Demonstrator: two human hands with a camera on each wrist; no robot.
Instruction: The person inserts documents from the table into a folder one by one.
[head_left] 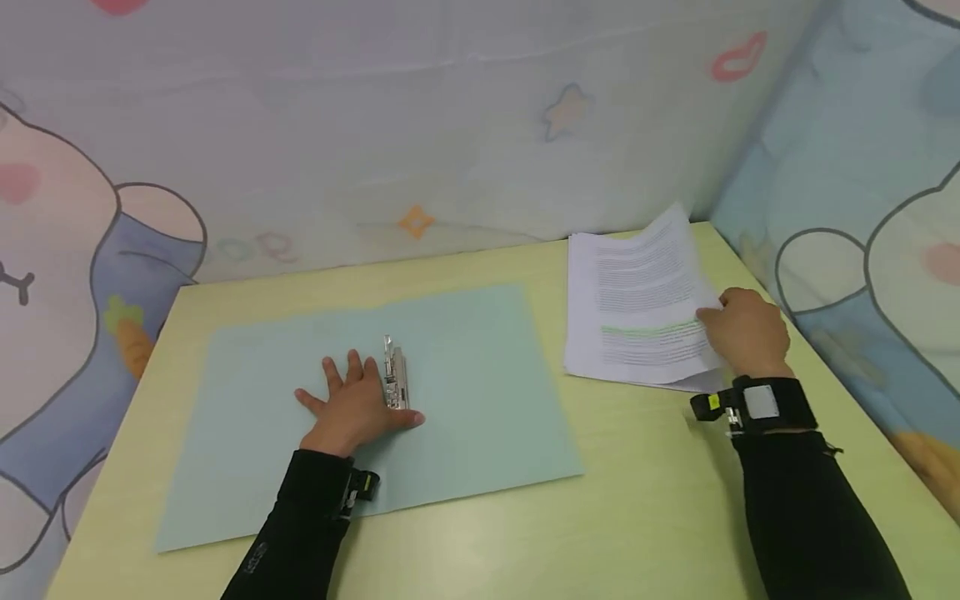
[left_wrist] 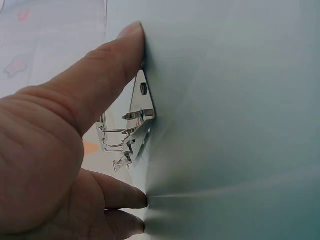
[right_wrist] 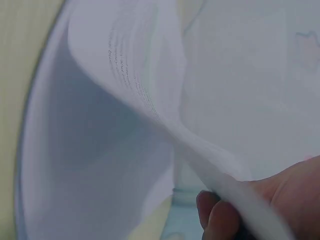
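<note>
An open pale green folder (head_left: 465,392) lies flat on the yellow table (head_left: 645,517). Its metal binder clip (head_left: 394,375) runs along the middle fold. My left hand (head_left: 352,406) lies flat on the folder with fingers spread, the thumb beside the metal clip (left_wrist: 132,125) and the fingers (left_wrist: 120,195) pressing the folder (left_wrist: 235,115). At the right, a stack of printed paper sheets (head_left: 637,308) rests on the table. My right hand (head_left: 742,329) pinches the stack's right edge and lifts it, so the sheets (right_wrist: 150,100) curl upward above my fingers (right_wrist: 215,212).
Cartoon-patterned fabric walls (head_left: 450,125) close the table at the back and on the right (head_left: 862,250). Bare table surface lies between the folder and the paper and along the front edge.
</note>
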